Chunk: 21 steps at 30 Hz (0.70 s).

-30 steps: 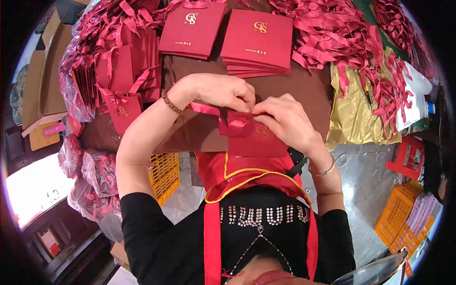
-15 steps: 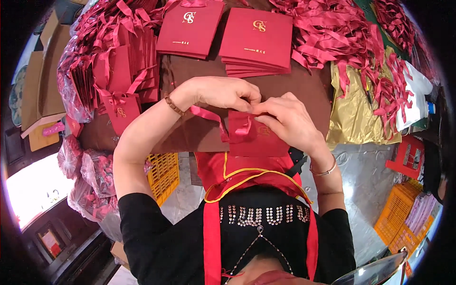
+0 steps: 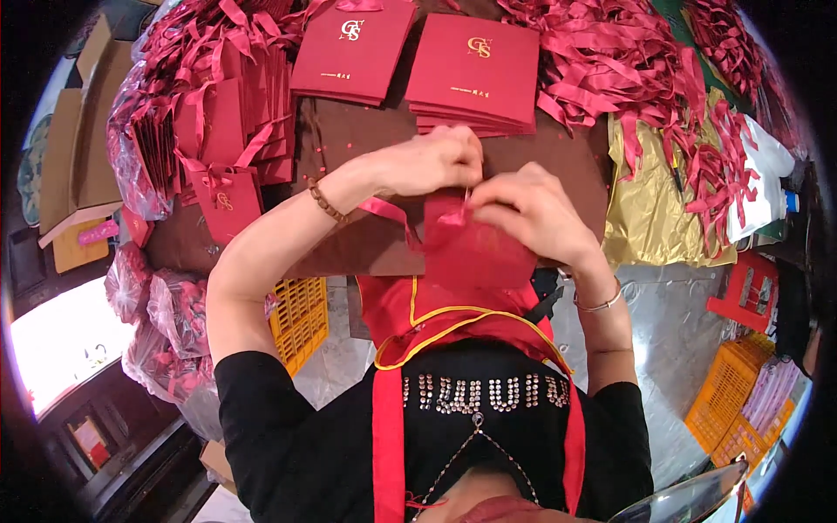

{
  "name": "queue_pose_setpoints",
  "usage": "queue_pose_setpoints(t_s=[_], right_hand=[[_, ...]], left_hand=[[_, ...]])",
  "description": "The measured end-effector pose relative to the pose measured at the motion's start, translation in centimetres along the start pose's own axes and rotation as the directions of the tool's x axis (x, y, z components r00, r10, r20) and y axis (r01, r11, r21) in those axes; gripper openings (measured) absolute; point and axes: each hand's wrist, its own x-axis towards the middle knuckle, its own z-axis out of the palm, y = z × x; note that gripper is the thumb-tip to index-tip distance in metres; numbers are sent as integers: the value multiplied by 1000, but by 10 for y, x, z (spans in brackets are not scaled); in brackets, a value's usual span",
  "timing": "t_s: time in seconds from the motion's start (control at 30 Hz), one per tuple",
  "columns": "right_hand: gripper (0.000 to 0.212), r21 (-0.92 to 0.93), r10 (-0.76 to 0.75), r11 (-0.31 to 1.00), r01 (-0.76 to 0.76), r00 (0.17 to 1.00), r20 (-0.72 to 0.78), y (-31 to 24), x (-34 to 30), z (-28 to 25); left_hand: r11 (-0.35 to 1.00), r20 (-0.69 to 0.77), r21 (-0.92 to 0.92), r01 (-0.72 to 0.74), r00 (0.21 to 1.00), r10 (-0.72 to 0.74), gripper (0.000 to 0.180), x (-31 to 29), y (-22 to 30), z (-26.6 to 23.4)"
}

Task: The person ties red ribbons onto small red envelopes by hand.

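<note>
The left hand [image 3: 432, 164] has its fingertips bunched together on a thin strand [image 3: 468, 193], which crosses the short gap to the other hand. The right hand [image 3: 530, 209] comes in from the opposite side, thumb and forefinger pinched together on the upper part of a small red paper gift bag [image 3: 484, 253]; whether ribbon or paper lies in that pinch cannot be told.

The bag is below the fingers, in front of the body, overlapping the table's near edge in this view. Its top points away from the person, its bottom edge toward the red apron [image 3: 384, 301]. The visible panel looks slightly longer left to right, but motion blur and the covering fingers leave its true long axis uncertain. A satin ribbon [image 3: 386, 210] trails from its left side toward the left wrist.

Farther out, on the brown tablecloth [image 3: 349, 248], two flat stacks of red gift bags [image 3: 475, 70] lie beyond the hands, between bags heaped at left [image 3: 235, 113] and a tangle of red ribbons [image 3: 602, 61] at right.
</note>
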Motion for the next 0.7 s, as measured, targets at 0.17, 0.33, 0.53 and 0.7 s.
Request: queue_pose_setpoints(t_s=[0.17, 0.33, 0.53, 0.7], right_hand=[[13, 118, 1, 993, -13, 994, 106, 2, 2, 9], [18, 176, 216, 955, -240, 966, 145, 6, 6, -8], [20, 186, 207, 958, -219, 975, 79, 15, 11, -2], [20, 182, 208, 958, -223, 973, 97, 14, 15, 2]], left_hand=[[982, -198, -189, -4, 980, -35, 18, 3, 2, -17], [997, -442, -46, -56, 896, 29, 17, -21, -8, -29], [982, -632, -182, 60, 758, -163, 16, -42, -34, -11], [950, -689, -310, 24, 683, -242, 14, -40, -37, 1]])
